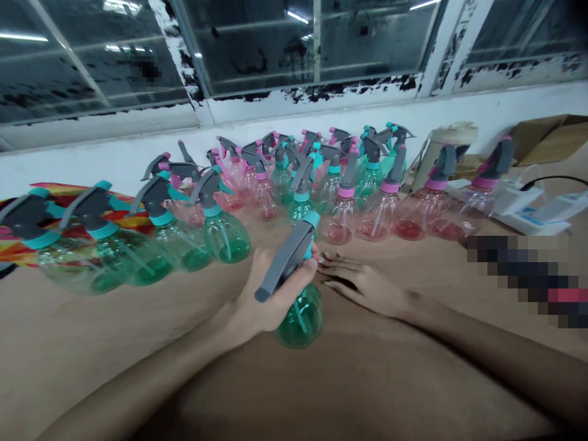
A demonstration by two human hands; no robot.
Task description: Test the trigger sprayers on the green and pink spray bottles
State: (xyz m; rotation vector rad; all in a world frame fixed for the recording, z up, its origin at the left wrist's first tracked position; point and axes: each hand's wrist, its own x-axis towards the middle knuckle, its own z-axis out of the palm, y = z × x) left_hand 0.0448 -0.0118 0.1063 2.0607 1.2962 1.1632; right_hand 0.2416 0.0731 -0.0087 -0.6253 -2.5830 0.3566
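Wrapped around the neck of a green spray bottle [301, 321] is my left hand [264, 297]. The bottle stands on the brown tabletop in front of me, its grey and teal trigger head leaning up to the right. A thin tube and green liquid show through the clear body. My right hand [370, 286] rests low over the tabletop just right of the bottle, fingers stretched out to the left. Its fingertips come close to the trigger head; whether they touch is unclear. Nothing shows in that hand.
Green spray bottles [227, 236] line up at the left, and pink spray bottles [340, 220] at the right. Several more crowd behind, near the wall. A beige jug [443, 153], a white power strip [533, 217] and a cardboard box [549, 139] stand back right. Colourful fabric [22, 248] lies far left.
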